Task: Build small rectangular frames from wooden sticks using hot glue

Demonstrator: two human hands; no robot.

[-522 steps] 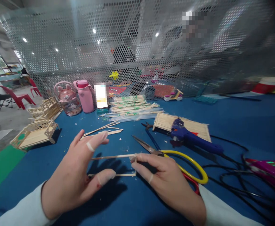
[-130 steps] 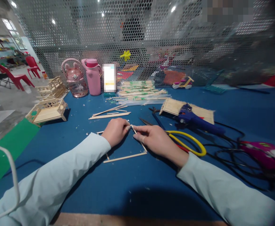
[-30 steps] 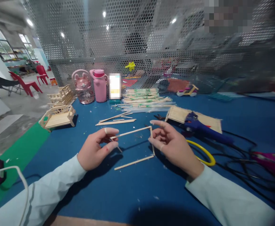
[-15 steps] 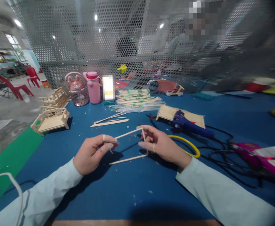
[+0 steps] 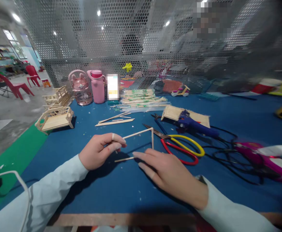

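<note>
My left hand [image 5: 103, 151] pinches one end of an angled piece made of thin wooden sticks [image 5: 138, 132]. One of its sticks runs up to the right to a corner, and another drops from there behind my right hand [image 5: 166, 172]. That hand is low over the table, thumb and index finger apart, fingertips at a wooden stick [image 5: 123, 159] whose right part is hidden beneath it. Right of the corner lie scissors [image 5: 166, 138] with one red and one yellow handle, blades spread.
Behind are loose sticks [image 5: 115, 122] and bagged sticks [image 5: 141, 98]. A small stick-built bed [image 5: 56, 120] stands left. On the right, a blue glue gun [image 5: 196, 125] rests over a stick panel [image 5: 170, 112], with black cables and a magenta tool [image 5: 257, 154] beyond.
My right hand has let go of the corner of the stick piece and moved down to the lower stick, uncovering the scissors. My left hand still holds the piece, slightly further right.
</note>
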